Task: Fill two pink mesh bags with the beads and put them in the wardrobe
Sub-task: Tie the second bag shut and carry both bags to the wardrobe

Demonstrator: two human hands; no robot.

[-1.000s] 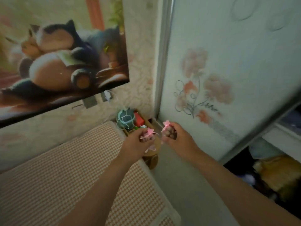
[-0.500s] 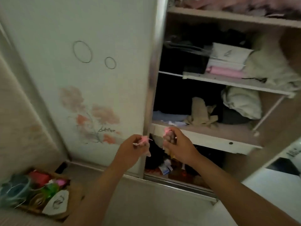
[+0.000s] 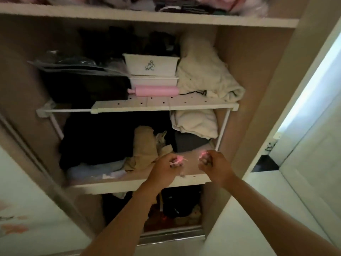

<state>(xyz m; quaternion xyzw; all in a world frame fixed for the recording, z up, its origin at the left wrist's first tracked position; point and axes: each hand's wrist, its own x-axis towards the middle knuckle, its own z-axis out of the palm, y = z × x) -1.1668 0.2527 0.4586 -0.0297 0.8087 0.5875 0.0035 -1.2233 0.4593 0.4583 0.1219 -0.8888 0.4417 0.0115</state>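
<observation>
1. Two pink mesh bags are held over the wardrobe shelf (image 3: 129, 183): one (image 3: 177, 161) pinched in the left hand (image 3: 165, 169), one (image 3: 203, 156) in the right hand (image 3: 215, 166).
2. Folded clothes (image 3: 145, 146) are piled just behind, a white bin (image 3: 151, 66) higher up.

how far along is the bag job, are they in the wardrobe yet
Not yet. Done, it seems: both pink bags look tied off, though the beads inside can't be seen. In hand: the left hand grips one pink bag and the right hand the other bag, both over the bare front of the wardrobe shelf. Left: setting both down and letting go.
</observation>
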